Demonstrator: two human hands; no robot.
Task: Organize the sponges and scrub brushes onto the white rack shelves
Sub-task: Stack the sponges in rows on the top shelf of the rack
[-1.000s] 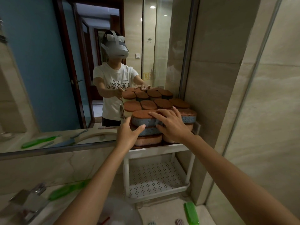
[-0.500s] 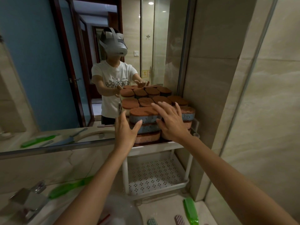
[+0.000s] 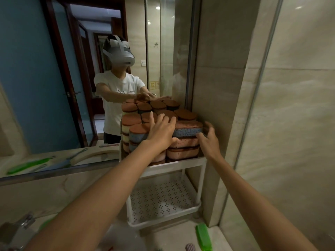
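Note:
A white rack stands against the mirror, its top shelf (image 3: 178, 163) packed with stacked brown-topped sponges. The uppermost front-right one is a blue sponge (image 3: 188, 130). My right hand (image 3: 208, 140) curls around its right end, thumb at the front and fingers behind. My left hand (image 3: 161, 130) lies flat with fingers spread over the sponge tops to the left, its thumb touching the blue sponge's left end. The perforated lower shelf (image 3: 163, 201) holds nothing. A green scrub brush (image 3: 204, 236) lies on the counter in front of the rack.
The mirror (image 3: 36, 87) on the left doubles the sponges and shows a person wearing a headset. A tiled wall (image 3: 226, 87) and a glass panel close in the rack's right side. A faucet (image 3: 20, 225) sits low left. Small round scrubbers (image 3: 190, 248) lie at the bottom edge.
Both hands shifted right. My right hand left the top of the stack and wrapped the blue sponge's right end. My left hand rose from the front onto the sponge tops.

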